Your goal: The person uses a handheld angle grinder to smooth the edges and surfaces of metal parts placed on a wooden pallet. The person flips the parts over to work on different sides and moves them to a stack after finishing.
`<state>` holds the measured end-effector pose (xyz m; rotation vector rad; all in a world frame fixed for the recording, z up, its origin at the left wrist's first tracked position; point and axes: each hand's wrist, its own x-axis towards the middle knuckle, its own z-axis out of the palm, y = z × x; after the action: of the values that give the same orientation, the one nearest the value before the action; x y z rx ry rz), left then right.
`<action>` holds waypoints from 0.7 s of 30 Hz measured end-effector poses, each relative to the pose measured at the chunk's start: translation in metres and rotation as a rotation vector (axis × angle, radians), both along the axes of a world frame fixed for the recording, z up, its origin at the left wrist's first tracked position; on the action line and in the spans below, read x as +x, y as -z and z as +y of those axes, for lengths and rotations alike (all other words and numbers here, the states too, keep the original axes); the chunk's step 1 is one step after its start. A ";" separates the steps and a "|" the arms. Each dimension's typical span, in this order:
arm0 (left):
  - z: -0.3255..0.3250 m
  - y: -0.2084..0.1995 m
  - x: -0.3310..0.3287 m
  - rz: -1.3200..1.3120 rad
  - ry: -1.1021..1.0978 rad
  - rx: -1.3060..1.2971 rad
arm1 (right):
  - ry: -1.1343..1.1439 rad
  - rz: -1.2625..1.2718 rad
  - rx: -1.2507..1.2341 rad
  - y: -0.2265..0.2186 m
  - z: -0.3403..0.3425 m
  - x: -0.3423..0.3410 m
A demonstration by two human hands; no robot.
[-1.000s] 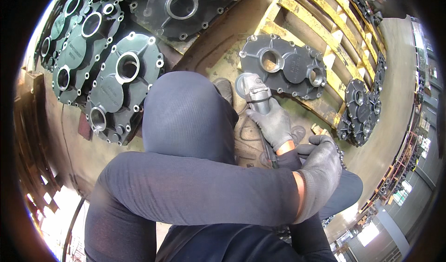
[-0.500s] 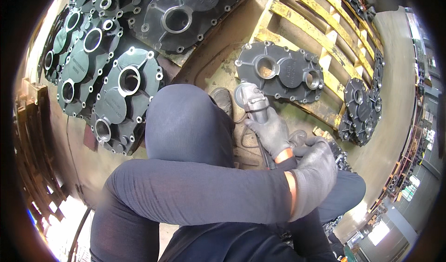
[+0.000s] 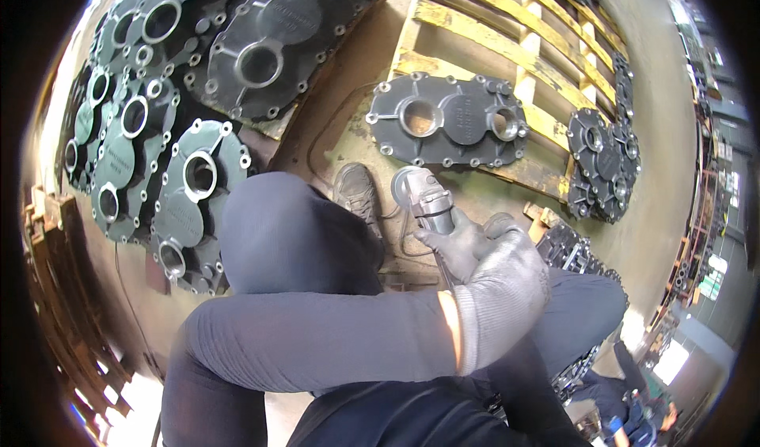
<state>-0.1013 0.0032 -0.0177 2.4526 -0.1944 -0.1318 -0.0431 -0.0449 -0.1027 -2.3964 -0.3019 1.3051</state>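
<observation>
My gloved right hand (image 3: 459,245) is closed around the body of an angle grinder (image 3: 428,197), whose round disc (image 3: 400,188) stands off the part beside it. Just beyond the grinder lies a dark gear-case cover (image 3: 465,122) with two large bored holes and bolt lugs along its rim. It rests at the edge of a yellow pallet (image 3: 483,31), apart from the disc. My left arm crosses in front of my body. The gloved left hand (image 3: 507,292) lies over my right wrist, its fingers mostly turned away and hidden.
Several similar covers (image 3: 257,64) are stacked at the left and far left. More covers (image 3: 603,158) lie at the pallet's right end. A cord (image 3: 318,142) runs across the floor near my shoe (image 3: 356,194). Another person (image 3: 625,407) is at the lower right.
The grinder has drawn back toward me, away from the cover's edge. My left hand has come across over my right wrist. The view has shifted, and another person shows at lower right.
</observation>
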 end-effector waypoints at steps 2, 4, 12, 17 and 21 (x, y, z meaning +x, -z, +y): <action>0.030 -0.050 0.018 0.117 0.256 0.118 | 0.119 0.033 -0.132 -0.006 -0.005 0.014; 0.047 -0.066 0.017 0.048 0.322 0.238 | 0.251 0.051 -0.143 -0.058 0.019 0.023; 0.021 -0.044 0.037 -0.030 0.258 0.387 | 0.653 -0.129 0.258 0.009 -0.055 0.055; 0.018 -0.046 0.038 -0.052 0.276 0.209 | 0.566 -0.208 0.419 -0.016 -0.075 0.095; 0.024 -0.065 0.039 -0.009 0.352 0.243 | 0.499 -0.218 0.356 -0.008 -0.092 0.142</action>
<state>-0.0624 0.0268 0.0475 2.6372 -0.6477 -0.3127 0.0992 -0.1370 -0.0951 -2.1188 0.0127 0.7029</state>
